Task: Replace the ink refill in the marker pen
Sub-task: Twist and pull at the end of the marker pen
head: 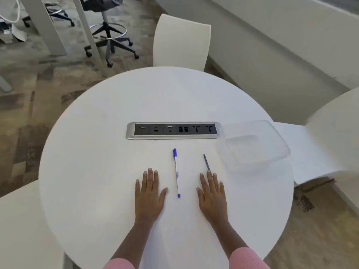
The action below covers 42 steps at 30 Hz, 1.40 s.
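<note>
Left grip (148,193) and right grip (211,195) lay flat, fingers spread, empty, on desk (97,152); marker pen (176,172) between them; refill (207,164) touched right fingertips.

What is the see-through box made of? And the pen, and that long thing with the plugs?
The box looks like clear plastic: the table shows through it. The pen looks like smooth white plastic with blue ends. The plug strip seems to be brushed metal around a dark plastic face, though silver-painted plastic is possible.
</note>
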### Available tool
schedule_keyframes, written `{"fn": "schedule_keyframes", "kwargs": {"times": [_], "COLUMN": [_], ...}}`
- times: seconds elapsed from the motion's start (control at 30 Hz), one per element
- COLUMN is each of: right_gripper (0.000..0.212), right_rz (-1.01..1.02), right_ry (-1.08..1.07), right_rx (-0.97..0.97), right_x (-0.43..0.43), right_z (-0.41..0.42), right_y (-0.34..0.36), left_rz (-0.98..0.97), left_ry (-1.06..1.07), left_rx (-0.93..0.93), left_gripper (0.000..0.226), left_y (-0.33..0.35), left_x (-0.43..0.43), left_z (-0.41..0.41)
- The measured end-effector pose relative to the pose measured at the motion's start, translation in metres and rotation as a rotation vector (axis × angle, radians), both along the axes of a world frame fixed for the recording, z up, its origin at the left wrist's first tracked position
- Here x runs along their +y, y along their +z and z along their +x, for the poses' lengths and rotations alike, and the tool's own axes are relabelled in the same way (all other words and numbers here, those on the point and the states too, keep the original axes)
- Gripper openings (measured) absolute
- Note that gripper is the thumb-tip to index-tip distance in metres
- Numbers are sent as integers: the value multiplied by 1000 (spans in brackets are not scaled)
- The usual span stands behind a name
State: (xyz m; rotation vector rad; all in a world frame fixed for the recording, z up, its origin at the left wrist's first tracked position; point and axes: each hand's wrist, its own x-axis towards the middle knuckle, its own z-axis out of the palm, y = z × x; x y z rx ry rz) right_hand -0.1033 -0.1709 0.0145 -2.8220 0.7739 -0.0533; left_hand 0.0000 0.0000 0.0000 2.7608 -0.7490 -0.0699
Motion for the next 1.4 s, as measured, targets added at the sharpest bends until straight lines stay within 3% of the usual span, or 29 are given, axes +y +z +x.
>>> {"fn": "schedule_keyframes", "kwargs": {"times": [0.53, 0.7, 1.07, 1.23, 1.33, 1.4], "right_gripper": [53, 33, 19, 12, 21, 40], "right_rz": [105, 100, 53, 262, 378, 418], "right_ry": [-8, 84, 18, -71, -74, -57], "right_rx": [-128, -286, -119, -116, -124, -179], "right_x": [10, 34, 57, 51, 45, 43], "right_z": [3, 8, 21, 23, 23, 21], "right_y": [9, 22, 28, 29, 37, 47], "left_rz": [40, 27, -28, -50, -115, -154], "left_ry": [12, -3, -39, -181, -356, -435], "left_rx": [101, 113, 102, -28, -171, -245], "left_gripper": [67, 66, 58, 52, 39, 44], "left_y": [10, 12, 16, 22, 29, 32], "left_x": [4, 5, 5, -2, -11, -18], "left_z": [-4, -3, 4, 11, 14, 15]}}
